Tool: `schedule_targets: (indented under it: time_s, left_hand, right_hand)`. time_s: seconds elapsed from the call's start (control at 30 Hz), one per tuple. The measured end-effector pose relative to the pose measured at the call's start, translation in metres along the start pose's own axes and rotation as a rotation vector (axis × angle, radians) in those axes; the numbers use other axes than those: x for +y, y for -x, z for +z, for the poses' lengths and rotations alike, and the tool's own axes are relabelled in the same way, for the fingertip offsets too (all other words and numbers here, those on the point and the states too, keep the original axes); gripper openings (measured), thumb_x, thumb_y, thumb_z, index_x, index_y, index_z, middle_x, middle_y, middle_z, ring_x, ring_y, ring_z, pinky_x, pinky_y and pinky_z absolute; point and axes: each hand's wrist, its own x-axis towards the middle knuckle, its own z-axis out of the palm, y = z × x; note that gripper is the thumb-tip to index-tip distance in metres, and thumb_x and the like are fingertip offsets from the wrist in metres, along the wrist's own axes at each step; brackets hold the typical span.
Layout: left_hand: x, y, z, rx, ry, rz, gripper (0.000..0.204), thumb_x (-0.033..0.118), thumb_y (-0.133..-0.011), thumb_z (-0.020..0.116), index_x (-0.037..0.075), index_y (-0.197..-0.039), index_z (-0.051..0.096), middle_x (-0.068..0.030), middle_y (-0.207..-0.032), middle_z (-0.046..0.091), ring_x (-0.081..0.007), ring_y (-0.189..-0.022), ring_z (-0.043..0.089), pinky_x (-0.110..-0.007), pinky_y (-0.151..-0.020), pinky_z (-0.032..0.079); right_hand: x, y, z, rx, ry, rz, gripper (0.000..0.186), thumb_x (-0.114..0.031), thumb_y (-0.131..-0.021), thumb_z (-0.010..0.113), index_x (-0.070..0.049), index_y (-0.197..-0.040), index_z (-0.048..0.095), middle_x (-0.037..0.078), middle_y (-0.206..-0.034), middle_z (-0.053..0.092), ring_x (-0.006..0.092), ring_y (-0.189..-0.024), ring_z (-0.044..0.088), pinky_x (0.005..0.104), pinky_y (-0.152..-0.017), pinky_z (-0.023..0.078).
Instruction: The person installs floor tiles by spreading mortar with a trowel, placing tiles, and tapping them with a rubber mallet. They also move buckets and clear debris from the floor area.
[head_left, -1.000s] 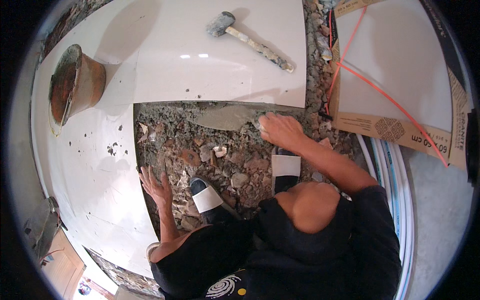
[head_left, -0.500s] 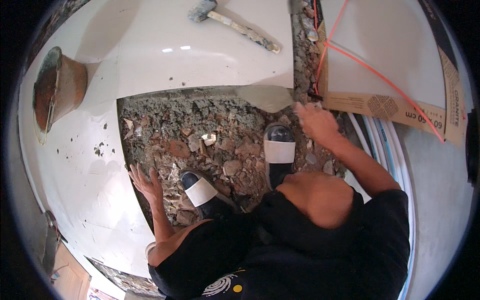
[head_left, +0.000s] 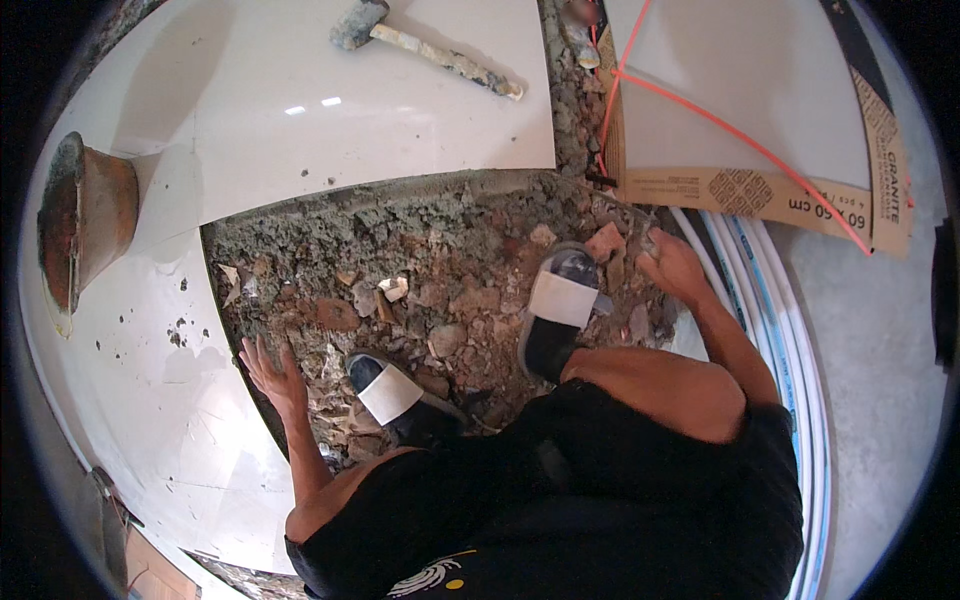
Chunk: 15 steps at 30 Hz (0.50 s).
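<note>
Grey mortar (head_left: 400, 203) lies exposed now my right hand (head_left: 675, 266), grip unclear, has moved toward the pipes (head_left: 752, 275); my left hand (head_left: 278, 382) splays empty.

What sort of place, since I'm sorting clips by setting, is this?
Probably a building or renovation site: large white floor tiles border bare rubble, and a mallet lies on the tiles.

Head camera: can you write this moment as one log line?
left hand: open, at edge of white tiles | right hand: curled near white pipes, grip unclear | hammer: on white tiles
</note>
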Motion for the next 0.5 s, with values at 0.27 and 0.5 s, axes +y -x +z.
schedule_targets:
  time_s: [0.27, 0.5]
  left_hand:
    - [-0.014, 0.0, -0.002, 0.062, 0.014, -0.031, 0.05, 0.03, -0.092, 0.054, 0.001, -0.131, 0.045, -0.0194, -0.146, 0.029, -0.0418, -0.136, 0.021, -0.051, -0.108, 0.021]
    - [-0.015, 0.014, -0.001, 0.081, 0.048, -0.03, 0.051, 0.034, -0.092, 0.053, 0.002, -0.132, 0.045, -0.0194, -0.146, 0.029, -0.0409, -0.136, 0.021, -0.051, -0.108, 0.021]
  right_hand:
    - [-0.092, 0.002, 0.011, -0.375, -0.059, -0.001, 0.043, -0.036, -0.079, 0.06, -0.003, -0.106, 0.056, 0.023, -0.091, 0.064, 0.039, -0.09, 0.062, 0.0492, -0.075, 0.05]
    - [-0.107, -0.031, 0.005, -0.141, -0.137, 0.036, 0.039, -0.035, -0.079, 0.061, -0.003, -0.102, 0.058, 0.023, -0.091, 0.064, 0.0411, -0.086, 0.061, 0.0514, -0.074, 0.048]
